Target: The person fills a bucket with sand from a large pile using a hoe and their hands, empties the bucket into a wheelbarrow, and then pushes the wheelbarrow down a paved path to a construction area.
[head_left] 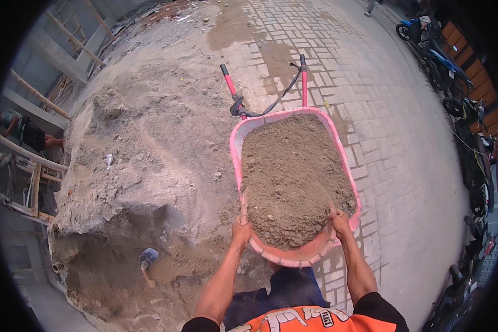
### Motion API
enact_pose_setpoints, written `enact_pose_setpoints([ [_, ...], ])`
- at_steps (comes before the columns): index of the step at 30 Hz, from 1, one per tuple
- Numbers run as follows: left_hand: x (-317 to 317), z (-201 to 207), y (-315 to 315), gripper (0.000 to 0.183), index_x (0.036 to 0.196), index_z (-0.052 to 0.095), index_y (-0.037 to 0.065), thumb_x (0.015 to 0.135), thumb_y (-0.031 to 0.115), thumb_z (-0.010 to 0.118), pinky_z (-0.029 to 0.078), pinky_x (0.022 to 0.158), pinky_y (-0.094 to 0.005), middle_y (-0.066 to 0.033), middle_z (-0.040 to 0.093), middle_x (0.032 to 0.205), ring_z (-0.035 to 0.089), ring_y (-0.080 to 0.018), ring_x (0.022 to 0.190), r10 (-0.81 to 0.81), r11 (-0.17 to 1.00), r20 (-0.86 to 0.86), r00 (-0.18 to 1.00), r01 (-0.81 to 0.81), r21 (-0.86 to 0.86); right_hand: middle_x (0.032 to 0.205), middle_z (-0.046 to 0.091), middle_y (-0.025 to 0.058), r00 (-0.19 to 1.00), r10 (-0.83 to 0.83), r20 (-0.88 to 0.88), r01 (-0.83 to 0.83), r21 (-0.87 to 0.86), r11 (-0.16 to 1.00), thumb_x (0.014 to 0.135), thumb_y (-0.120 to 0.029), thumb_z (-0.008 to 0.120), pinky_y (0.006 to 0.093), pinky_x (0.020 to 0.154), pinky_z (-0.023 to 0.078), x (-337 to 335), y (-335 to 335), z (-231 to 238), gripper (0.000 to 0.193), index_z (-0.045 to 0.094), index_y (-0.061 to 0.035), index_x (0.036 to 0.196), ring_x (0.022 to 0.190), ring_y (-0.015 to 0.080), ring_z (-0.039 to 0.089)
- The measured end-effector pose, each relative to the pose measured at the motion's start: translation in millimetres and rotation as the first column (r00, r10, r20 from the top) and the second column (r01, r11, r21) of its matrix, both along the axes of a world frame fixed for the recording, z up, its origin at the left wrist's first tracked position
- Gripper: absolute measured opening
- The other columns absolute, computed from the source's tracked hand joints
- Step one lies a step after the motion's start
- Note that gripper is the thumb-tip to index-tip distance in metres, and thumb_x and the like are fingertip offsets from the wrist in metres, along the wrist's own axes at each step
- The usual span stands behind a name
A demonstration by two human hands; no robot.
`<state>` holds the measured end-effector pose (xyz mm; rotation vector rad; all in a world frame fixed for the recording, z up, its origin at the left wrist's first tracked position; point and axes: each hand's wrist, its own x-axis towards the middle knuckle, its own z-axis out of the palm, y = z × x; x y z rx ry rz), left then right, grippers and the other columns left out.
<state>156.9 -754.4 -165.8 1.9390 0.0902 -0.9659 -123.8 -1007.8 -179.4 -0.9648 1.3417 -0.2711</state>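
Right in front of me stands a pink wheelbarrow (235,157), its tray heaped with grey-brown sand (293,171). On the left side of the near rim, my left hand (242,231) is closed around the edge. My right hand (341,222) grips the opposite side of that rim; the undersides of both grips are hidden. The wheelbarrow's two handles, with dark ends, point away from me, and a black strap (276,102) hangs between them. Its wheel is out of sight beneath the tray.
A large sand pile (144,149) rises on the left. In its dug-out hollow lies a blue-grey-bladed tool (149,256) with a wooden handle. Paving blocks (404,182) stretch to the right, toward parked motorbikes (440,61). At far left, another person (33,134) is near bamboo poles (39,95).
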Motion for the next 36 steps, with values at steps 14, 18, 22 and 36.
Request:
enact_pose_setpoints([
  [14,-42,58,9,0.008,0.093,0.059,0.003,0.085,0.005,0.058,0.046,0.052,-0.0277,-0.0009,0.058,0.079,0.057,-0.0105,0.064,-0.011,0.969,-0.384,0.923,-0.085,-0.230,0.076,0.062,0.0036,0.952,0.107,-0.286,-0.175,-0.226,0.958,0.084,-0.013,0.060,0.0312,0.056,0.047,-70,-24,101,0.017,0.069,0.0010,0.087,0.064,0.0142,0.058],
  [18,-46,85,25,0.007,0.092,0.060,0.004,0.086,0.007,0.058,0.043,0.054,-0.0259,0.0007,0.056,0.076,0.053,-0.0078,0.063,0.017,0.961,-0.287,0.958,-0.095,-0.261,0.072,0.060,0.0030,0.982,-0.054,-0.180,0.002,-0.281,0.960,0.084,-0.013,0.059,0.0303,0.056,0.046,-73,0,112,0.014,0.068,-0.0015,0.082,0.061,0.0139,0.056],
  [22,-59,69,62,0.009,0.089,0.058,0.007,0.084,0.014,0.061,0.041,0.054,-0.0253,0.0021,0.052,0.076,0.049,-0.0078,0.064,0.070,0.971,-0.498,0.864,-0.173,-0.163,0.068,0.054,0.0023,0.980,-0.050,-0.190,0.047,-0.015,0.999,0.086,-0.013,0.054,0.0302,0.053,0.044,-93,25,120,0.015,0.062,-0.0024,0.078,0.056,0.0141,0.053],
  [36,-130,80,158,0.022,0.098,0.053,0.008,0.082,0.018,0.064,0.057,0.059,-0.0381,-0.0014,0.055,0.087,0.059,-0.0148,0.075,0.166,0.850,-0.689,0.705,-0.457,-0.262,0.073,0.056,0.0009,0.901,0.432,0.019,-0.432,0.100,0.896,0.089,-0.016,0.044,0.0290,0.064,0.049,-78,4,229,0.045,0.051,0.0057,0.128,0.067,0.0145,0.058],
])
